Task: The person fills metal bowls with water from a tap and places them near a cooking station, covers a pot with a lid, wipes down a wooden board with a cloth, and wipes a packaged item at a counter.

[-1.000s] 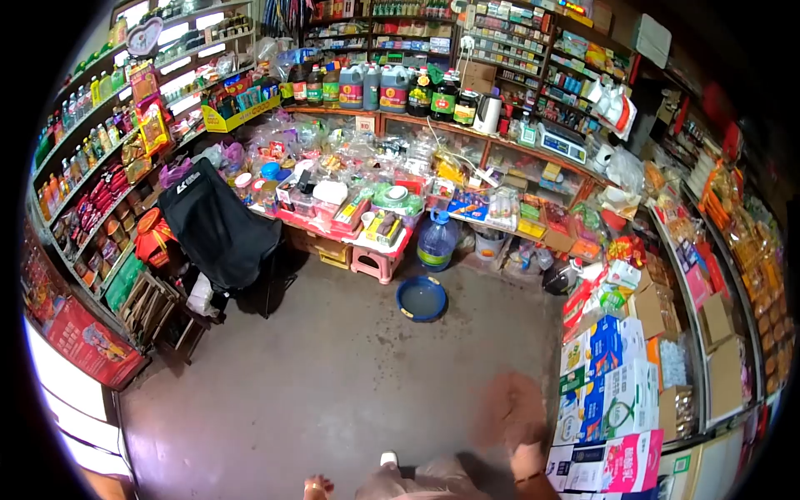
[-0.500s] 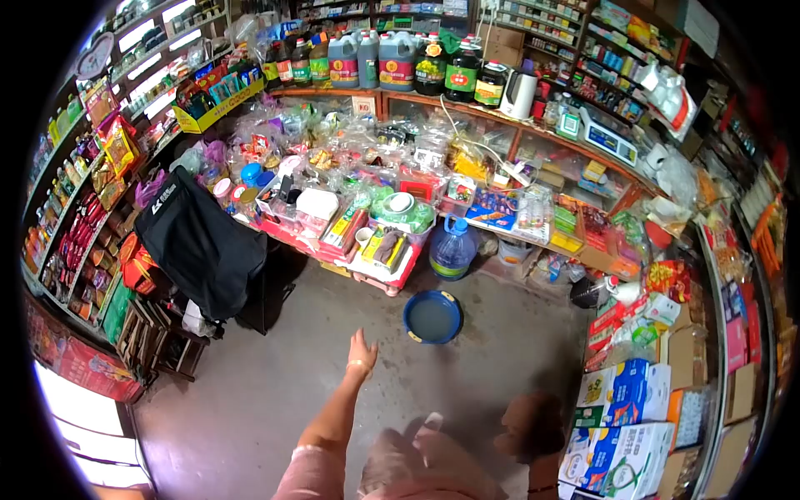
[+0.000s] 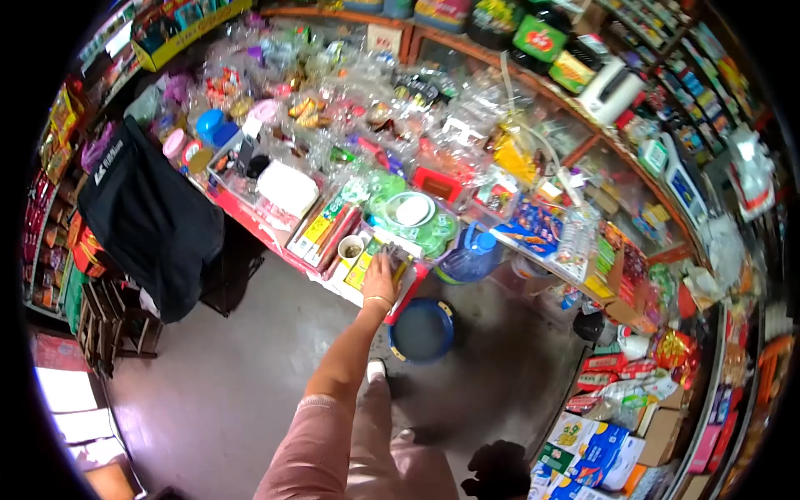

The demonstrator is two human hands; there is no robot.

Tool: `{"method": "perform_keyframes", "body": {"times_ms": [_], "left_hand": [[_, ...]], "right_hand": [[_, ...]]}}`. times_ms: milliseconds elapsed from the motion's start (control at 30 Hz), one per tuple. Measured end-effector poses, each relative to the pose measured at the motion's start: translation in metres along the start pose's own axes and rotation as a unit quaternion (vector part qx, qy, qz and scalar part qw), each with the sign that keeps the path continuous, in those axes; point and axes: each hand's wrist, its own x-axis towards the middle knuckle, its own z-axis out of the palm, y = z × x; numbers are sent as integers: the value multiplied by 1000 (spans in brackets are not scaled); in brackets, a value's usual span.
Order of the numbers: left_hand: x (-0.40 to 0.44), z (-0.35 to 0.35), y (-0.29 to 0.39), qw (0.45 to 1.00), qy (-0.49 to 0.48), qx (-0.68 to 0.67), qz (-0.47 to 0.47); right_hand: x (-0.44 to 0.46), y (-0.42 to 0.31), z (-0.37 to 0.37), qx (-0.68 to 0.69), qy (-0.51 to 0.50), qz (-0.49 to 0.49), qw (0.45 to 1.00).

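Note:
My left hand (image 3: pixel 380 280) reaches over the front edge of the cluttered table, a bracelet on its wrist. Its stretched fingers lie on a dark grey cloth (image 3: pixel 402 253) and hide part of it; I see no closed grip. Under the cloth and hand is a yellow box (image 3: pixel 358 272). A cup (image 3: pixel 351 248) with something dark inside stands just left of the fingers. Beyond them, a white round lid (image 3: pixel 412 209) rests on green plastic wrapping (image 3: pixel 435 237). My right hand is out of view.
A blue-rimmed basin (image 3: pixel 422 331) holding greyish water sits on the floor below the table corner. Beside it stands a large blue water bottle (image 3: pixel 468 257). A black folding chair (image 3: pixel 150 221) is at left; cartons (image 3: pixel 596 446) are stacked at lower right.
My left hand has moved forward and up from above the open floor to the cloth on the table. The view has come closer to the table and tilted; one foot is farther forward.

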Motion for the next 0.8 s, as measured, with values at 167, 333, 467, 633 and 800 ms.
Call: {"method": "perform_keyframes", "body": {"times_ms": [167, 333, 467, 633, 800], "left_hand": [[25, 48, -53, 995, -19, -62, 72], [-52, -49, -81, 960, -202, -176, 84], [-85, -54, -95, 975, -185, -100, -77], [-38, 10, -100, 953, -103, -155, -239], [-38, 51, -105, 924, -52, -289, -245]], "right_hand": [[127, -24, 24, 239, -89, 97, 962], [273, -82, 57, 411, -126, 65, 900], [384, -117, 116, -52, -38, -216, 974], [464, -103, 181, -416, 39, -366, 832], [420, -67, 212, -491, -129, -397, 765]]}}
